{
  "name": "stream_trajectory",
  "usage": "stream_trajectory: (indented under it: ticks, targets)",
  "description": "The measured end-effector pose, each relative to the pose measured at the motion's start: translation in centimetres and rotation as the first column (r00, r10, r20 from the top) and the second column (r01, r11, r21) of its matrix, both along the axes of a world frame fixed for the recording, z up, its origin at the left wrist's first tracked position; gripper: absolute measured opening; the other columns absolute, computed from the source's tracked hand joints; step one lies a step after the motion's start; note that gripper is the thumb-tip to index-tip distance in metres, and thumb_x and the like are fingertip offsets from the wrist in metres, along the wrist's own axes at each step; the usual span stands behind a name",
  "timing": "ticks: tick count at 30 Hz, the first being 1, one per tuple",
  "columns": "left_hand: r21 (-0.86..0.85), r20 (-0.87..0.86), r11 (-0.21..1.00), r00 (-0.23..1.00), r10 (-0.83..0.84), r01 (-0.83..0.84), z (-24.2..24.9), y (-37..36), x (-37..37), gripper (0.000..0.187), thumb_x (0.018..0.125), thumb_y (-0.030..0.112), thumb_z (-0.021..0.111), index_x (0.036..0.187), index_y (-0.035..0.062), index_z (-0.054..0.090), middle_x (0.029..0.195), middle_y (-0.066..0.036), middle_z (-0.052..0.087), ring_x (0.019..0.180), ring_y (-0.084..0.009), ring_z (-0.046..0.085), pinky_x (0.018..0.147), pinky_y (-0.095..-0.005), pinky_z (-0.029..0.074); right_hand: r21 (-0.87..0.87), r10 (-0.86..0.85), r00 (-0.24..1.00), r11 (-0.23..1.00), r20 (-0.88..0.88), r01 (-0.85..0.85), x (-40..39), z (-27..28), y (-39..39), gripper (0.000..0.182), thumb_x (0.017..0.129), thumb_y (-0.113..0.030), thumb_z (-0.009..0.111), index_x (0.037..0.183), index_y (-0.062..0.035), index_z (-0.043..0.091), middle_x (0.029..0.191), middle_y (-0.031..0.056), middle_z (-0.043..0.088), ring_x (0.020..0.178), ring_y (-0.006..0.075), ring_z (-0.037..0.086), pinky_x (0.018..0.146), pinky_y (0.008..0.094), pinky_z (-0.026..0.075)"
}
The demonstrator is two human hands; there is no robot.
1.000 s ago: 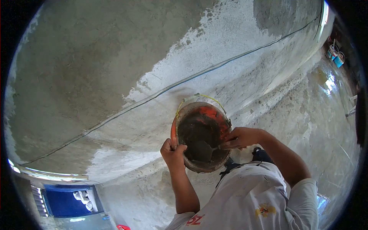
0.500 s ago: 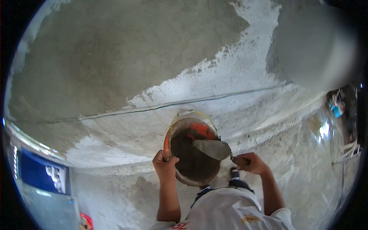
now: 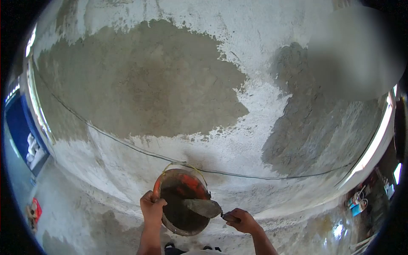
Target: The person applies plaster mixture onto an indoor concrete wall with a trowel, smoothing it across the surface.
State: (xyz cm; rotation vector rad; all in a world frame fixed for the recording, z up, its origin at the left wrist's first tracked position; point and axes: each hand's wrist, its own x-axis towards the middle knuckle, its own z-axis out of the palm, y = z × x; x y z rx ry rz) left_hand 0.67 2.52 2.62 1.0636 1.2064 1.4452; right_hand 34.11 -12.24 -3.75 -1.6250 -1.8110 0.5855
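Observation:
An orange bucket (image 3: 157,187), smeared with grey mortar, hangs in front of the body at the lower middle. My left hand (image 3: 153,207) grips its left rim, thumb over the edge. Dark grey mortar (image 3: 176,214) lies inside. My right hand (image 3: 240,221) is closed round the handle of a trowel (image 3: 203,208), whose mortar-coated blade reaches over the bucket's right rim and across the opening. A thin yellow handle (image 3: 196,171) arches above the far rim.
Ahead stands a wall (image 3: 255,110) with patches of grey mortar on white. A cable (image 3: 127,144) runs across it. Red and blue items (image 3: 359,205) lie at the right; a red object (image 3: 37,209) is at the left. A blurred round shape covers the upper right.
The view has tilted up, showing more wall, and the bucket and both hands now appear lower and further left. Both grips are unchanged, and the trowel still lies over the bucket.

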Motion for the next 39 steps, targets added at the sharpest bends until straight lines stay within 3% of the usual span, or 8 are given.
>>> stream_trajectory:
  ticks: [5,9,13,16,21,29,35,39]
  targets:
    - [-0.025,0.126,0.997,0.989,0.075,-0.072,2.3,-1.4,1.7,0.029,0.060,-0.006,0.065,0.064,0.0096,0.041,0.067,0.004,0.041,0.062,-0.0088,0.038,0.056,-0.0281,0.034,0.219,0.032,0.999,0.975,0.020,-0.036,2.5,3.6,1.1,0.029,0.081,-0.008,0.083,0.108,-0.0043,0.074,0.099,0.0131,0.072,0.088,0.0287,0.070,0.080,0.0359,0.056]
    - [-0.039,0.162,0.996,0.983,0.090,-0.085,3.4,-2.5,2.3,0.027,0.062,-0.008,0.065,0.065,0.0085,0.043,0.067,0.004,0.043,0.062,-0.0084,0.039,0.057,-0.0278,0.034,0.282,0.022,1.000,0.959,-0.019,-0.016,4.2,7.8,1.6,0.037,0.077,-0.003,0.082,0.112,-0.0030,0.070,0.103,0.0157,0.071,0.091,0.0329,0.071,0.079,0.0380,0.057]
    - [0.034,0.264,0.999,0.963,-0.051,0.043,3.1,-1.3,2.6,0.031,0.065,-0.009,0.064,0.064,0.0106,0.040,0.066,0.006,0.041,0.061,-0.0068,0.037,0.057,-0.0264,0.033,0.356,-0.100,0.993,0.932,0.055,0.074,3.3,10.4,1.8,0.038,0.077,0.000,0.081,0.113,-0.0032,0.069,0.102,0.0170,0.070,0.090,0.0340,0.070,0.079,0.0367,0.056]
    - [-0.007,0.257,0.997,0.964,-0.070,0.074,2.7,-1.0,2.8,0.033,0.064,-0.009,0.065,0.064,0.0113,0.039,0.067,0.006,0.040,0.062,-0.0066,0.037,0.057,-0.0258,0.033,0.354,-0.159,0.985,0.927,0.071,0.125,3.5,9.5,1.2,0.038,0.077,0.002,0.080,0.114,-0.0026,0.069,0.100,0.0151,0.071,0.090,0.0295,0.071,0.080,0.0355,0.056]
    - [0.028,0.167,0.998,0.984,-0.060,0.056,2.3,0.0,2.6,0.031,0.065,-0.011,0.062,0.066,0.0106,0.040,0.068,0.004,0.044,0.062,-0.0099,0.041,0.059,-0.0292,0.037,0.185,-0.134,0.901,0.956,-0.412,0.227,3.7,8.5,1.5,0.040,0.079,0.001,0.084,0.116,0.0024,0.068,0.107,0.0093,0.073,0.097,0.0134,0.066,0.085,0.0286,0.054]
    - [0.019,0.284,0.992,0.951,-0.127,0.127,1.0,1.7,2.4,0.029,0.064,-0.007,0.065,0.066,0.0096,0.041,0.066,0.004,0.043,0.061,-0.0084,0.040,0.056,-0.0269,0.034,0.367,-0.119,0.941,0.899,-0.317,0.237,4.4,15.9,3.8,0.037,0.083,0.003,0.081,0.117,0.0044,0.067,0.100,0.0043,0.069,0.090,0.0080,0.060,0.079,0.0244,0.051]
    - [0.045,0.263,0.981,0.945,-0.194,0.189,0.5,2.3,1.7,0.027,0.064,-0.007,0.064,0.067,0.0094,0.043,0.066,0.002,0.046,0.057,-0.0092,0.040,0.053,-0.0278,0.034,0.479,-0.075,0.972,0.860,-0.223,0.176,7.1,21.9,8.2,0.026,0.099,-0.019,0.068,0.112,0.0030,0.065,0.086,0.0026,0.065,0.070,0.0072,0.054,0.062,0.0248,0.046]
    - [0.004,0.243,0.977,0.947,-0.209,0.215,1.0,2.1,1.6,0.027,0.063,-0.007,0.064,0.067,0.0090,0.043,0.066,0.002,0.046,0.057,-0.0095,0.041,0.053,-0.0282,0.035,0.358,-0.062,0.923,0.910,-0.380,0.208,8.2,22.2,10.9,0.032,0.105,-0.030,0.058,0.108,0.0008,0.066,0.078,0.0004,0.061,0.061,0.0075,0.049,0.056,0.0259,0.042]
